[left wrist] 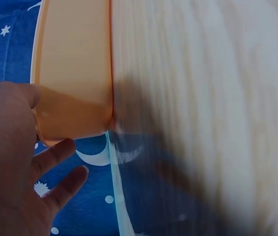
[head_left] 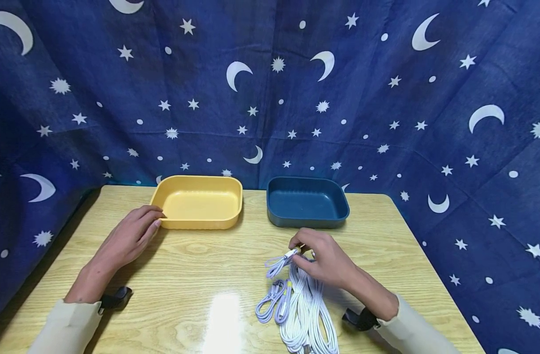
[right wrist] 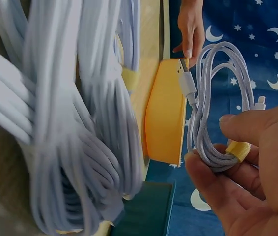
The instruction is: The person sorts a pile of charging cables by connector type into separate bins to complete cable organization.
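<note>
My right hand (head_left: 325,258) pinches a small coiled white USB cable (right wrist: 205,108), wrapped with a yellow tie (right wrist: 238,150), between thumb and fingers. A plug sticks out from its loops. Below this hand, a pile of white cables (head_left: 302,305) lies on the table, long bundles with thick loops. Another small coiled cable (head_left: 270,302) with a yellow tie lies at the pile's left side. At the near left corner of the yellow bin (head_left: 199,224), my left hand (head_left: 128,238) grips the rim, thumb outside and fingertips over the edge. The yellow bin holds nothing.
A dark blue bin (head_left: 308,222) stands right of the yellow one, just beyond my right hand. Both bins sit near the back edge of the wooden table (head_left: 185,285). A blue curtain (head_left: 270,98) with moons and stars hangs behind and along the sides.
</note>
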Demonstrator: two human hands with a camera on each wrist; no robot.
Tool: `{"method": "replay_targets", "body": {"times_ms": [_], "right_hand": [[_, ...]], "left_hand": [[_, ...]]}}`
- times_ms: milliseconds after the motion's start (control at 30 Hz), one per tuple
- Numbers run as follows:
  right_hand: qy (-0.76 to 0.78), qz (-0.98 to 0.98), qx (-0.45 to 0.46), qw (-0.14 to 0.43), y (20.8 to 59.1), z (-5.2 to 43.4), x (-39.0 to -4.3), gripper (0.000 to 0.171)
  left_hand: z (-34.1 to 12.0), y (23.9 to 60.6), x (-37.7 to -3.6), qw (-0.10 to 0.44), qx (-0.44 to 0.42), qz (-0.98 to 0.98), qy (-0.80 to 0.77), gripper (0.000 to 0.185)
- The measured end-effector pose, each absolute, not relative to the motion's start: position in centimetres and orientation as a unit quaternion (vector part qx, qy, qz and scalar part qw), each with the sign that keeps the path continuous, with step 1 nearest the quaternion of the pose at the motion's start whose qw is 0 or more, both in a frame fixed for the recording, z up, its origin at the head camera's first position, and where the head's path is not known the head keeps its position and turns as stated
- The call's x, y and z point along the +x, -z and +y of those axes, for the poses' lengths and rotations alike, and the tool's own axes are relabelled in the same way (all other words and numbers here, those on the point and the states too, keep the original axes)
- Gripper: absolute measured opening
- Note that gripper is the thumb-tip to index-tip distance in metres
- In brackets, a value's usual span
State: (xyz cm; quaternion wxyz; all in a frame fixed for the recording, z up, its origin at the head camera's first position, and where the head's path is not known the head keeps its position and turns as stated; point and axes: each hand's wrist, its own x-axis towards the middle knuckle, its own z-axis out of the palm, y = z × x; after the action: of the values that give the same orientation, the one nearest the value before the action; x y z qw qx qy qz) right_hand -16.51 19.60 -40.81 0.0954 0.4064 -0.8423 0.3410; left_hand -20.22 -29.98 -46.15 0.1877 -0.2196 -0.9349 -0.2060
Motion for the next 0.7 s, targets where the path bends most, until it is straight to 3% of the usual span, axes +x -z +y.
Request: {"method": "replay_targets", "body": {"times_ms": [700], "right_hand": [[-0.336, -0.844, 0.401, 0.118, 39.2, 16.9, -21.4, 0.017]], "left_hand": [[-29.7, 46.0, -20.0, 0.181, -0.214, -0.936, 0.213, 0.013]]}}
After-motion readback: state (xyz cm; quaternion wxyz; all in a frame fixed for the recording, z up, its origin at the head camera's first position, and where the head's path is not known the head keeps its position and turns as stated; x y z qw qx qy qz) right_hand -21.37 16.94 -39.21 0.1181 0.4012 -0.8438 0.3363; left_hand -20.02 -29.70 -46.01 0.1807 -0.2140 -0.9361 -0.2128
